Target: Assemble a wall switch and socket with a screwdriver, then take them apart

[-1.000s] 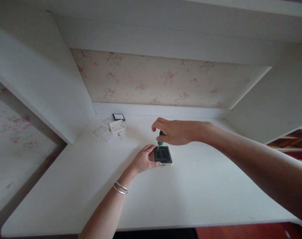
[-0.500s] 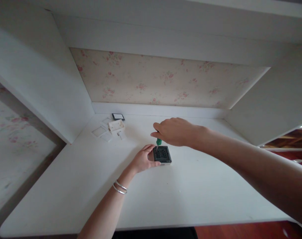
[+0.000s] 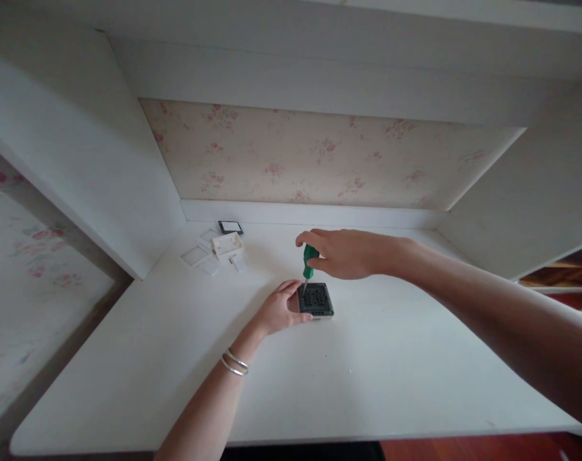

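Note:
A small dark square switch module [image 3: 317,299] lies on the white desk [image 3: 367,371], its ribbed back side up. My left hand [image 3: 277,308] grips its left edge with thumb and fingers closed on it; two silver bangles sit on that wrist. My right hand [image 3: 341,253] is closed round a green-handled screwdriver [image 3: 310,260], held upright, with its tip down at the module's upper left corner.
At the back left of the desk lie a white mounting box [image 3: 227,244], thin white frame plates [image 3: 194,255], a small white piece [image 3: 235,260] and a black-rimmed plate [image 3: 230,226]. White side panels and floral wallpaper enclose the desk. The front edge runs along the bottom.
My right hand has rolled on the screwdriver, so more of the green handle shows now. The left hand and the module have stayed in place.

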`<state>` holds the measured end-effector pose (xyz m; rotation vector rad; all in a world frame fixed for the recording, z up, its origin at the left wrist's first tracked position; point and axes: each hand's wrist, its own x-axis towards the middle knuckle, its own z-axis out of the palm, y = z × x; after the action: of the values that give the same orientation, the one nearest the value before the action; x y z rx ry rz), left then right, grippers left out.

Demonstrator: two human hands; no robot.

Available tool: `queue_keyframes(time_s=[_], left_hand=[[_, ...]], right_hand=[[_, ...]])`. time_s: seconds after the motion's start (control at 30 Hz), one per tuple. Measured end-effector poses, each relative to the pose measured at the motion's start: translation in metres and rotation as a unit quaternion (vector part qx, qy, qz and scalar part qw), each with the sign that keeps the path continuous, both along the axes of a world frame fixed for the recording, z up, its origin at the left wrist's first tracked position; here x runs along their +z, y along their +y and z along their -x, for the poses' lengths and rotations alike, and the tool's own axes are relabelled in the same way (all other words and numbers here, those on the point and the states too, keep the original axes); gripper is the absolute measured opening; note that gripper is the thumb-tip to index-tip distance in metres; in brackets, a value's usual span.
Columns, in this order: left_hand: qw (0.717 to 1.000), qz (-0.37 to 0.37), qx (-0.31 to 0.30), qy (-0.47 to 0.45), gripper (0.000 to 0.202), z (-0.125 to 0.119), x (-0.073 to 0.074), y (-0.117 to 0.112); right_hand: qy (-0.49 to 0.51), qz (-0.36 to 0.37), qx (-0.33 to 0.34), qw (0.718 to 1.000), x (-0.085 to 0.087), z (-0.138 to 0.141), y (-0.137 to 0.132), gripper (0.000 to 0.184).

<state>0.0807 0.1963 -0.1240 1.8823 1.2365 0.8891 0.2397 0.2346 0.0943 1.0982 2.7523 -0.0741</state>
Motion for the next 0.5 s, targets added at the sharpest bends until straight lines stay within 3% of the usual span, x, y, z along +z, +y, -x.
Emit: queue_keyframes(time_s=[0.13, 0.27, 0.37, 0.43, 0.5], left_hand=[[1.000, -0.002, -0.003, -0.007, 0.081, -0.0005, -0.0010, 0.0002], [1.000, -0.006, -0.004, -0.011, 0.080, -0.0009, -0.0023, 0.0004], [1.000, -0.003, -0.006, -0.014, 0.080, -0.0008, -0.0026, 0.0004], [1.000, -0.003, -0.006, -0.017, 0.081, -0.0007, -0.0028, 0.0003], [1.000, -0.004, -0.007, -0.021, 0.081, -0.0007, -0.0032, 0.0003]], right_hand=[[-0.035, -0.060, -0.043, 0.997, 0.0004, 0.0003, -0.0017, 0.046], [0.005, 0.036, 0.000, 0.999, 0.0015, -0.0003, -0.0009, 0.044], [-0.022, -0.005, -0.021, 1.000, 0.0018, -0.0012, 0.0021, 0.041], [-0.044, -0.048, -0.053, 0.996, 0.0015, -0.0019, 0.0036, 0.050], [-0.029, -0.024, -0.039, 0.999, 0.0008, -0.0030, 0.0039, 0.054]])
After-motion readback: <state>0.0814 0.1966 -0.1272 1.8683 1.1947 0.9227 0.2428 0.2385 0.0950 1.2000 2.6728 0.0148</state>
